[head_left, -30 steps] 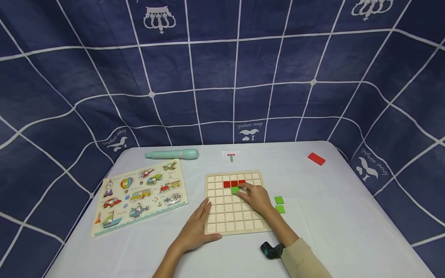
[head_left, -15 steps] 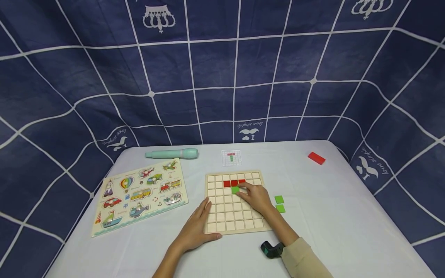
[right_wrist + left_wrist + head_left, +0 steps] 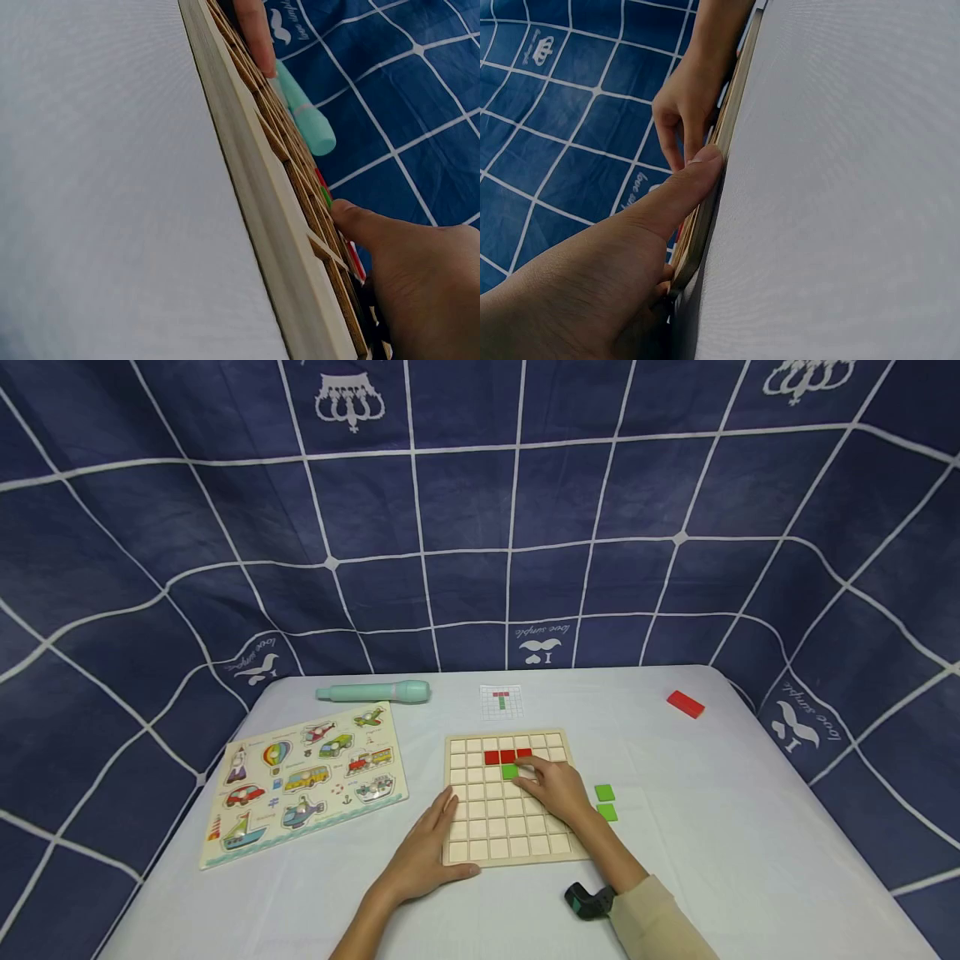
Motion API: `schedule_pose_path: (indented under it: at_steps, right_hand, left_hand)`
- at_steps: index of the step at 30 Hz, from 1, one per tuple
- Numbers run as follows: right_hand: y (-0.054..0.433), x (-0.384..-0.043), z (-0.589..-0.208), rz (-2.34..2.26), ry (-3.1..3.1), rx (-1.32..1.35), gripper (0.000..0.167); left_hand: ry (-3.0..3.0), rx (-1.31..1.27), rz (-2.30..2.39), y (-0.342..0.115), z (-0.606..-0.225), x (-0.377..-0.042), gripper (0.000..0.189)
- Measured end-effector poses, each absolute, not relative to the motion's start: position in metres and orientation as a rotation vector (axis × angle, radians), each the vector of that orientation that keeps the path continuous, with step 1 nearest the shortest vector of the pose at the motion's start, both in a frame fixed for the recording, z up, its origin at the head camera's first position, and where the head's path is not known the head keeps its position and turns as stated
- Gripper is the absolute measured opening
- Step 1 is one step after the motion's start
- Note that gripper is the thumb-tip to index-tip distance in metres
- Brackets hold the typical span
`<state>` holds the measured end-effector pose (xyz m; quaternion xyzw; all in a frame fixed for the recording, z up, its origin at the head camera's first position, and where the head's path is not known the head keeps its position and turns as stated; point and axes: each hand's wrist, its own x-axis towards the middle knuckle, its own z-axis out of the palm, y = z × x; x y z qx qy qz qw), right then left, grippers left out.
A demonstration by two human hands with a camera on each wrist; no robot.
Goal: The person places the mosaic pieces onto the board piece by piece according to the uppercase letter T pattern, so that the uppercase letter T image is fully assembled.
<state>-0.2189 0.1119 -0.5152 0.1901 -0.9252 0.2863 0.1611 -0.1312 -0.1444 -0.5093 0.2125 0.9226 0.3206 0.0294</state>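
Observation:
A wooden grid board (image 3: 477, 828) lies on the table, a row of red tiles (image 3: 499, 757) set in its upper part. Below the middle red tile is a green tile (image 3: 508, 772) in the grid. My right hand (image 3: 557, 791) pinches this green tile at its right side with thumb and index finger; the tips partly cover it. My left hand (image 3: 422, 850) rests on the board's lower left corner, fingers along the left edge and thumb at the front edge. In the left wrist view the thumb (image 3: 694, 176) lies on the board's rim. Two more green tiles (image 3: 604, 793) lie right of the board.
A pattern card (image 3: 501, 702) with a red and green T lies behind the board. At left are a vehicle picture puzzle (image 3: 307, 781) and a mint-green stick-like object (image 3: 375, 692). A red rectangular block (image 3: 686, 704) lies far right. A black device (image 3: 588, 901) is beside the right wrist.
Both hands stay in place, the right one still at the green tile. The whole head view shifts very slightly; no tile visibly moves.

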Motion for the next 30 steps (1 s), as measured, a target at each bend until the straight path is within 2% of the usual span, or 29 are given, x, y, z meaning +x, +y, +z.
schedule_pose_path:
  at_steps: [16, 30]
  right_hand:
    - [0.153, -0.203, -0.512, 0.838, -2.631, 0.625, 0.034]
    - [0.229, -0.183, -0.518, 0.800, -2.631, 0.444, 0.034]
  left_hand:
    - [2.843, 0.657, 0.976, -0.145, -0.511, -0.132, 0.111]
    - [2.842, 0.656, 0.969, -0.144, -0.510, -0.132, 0.110]
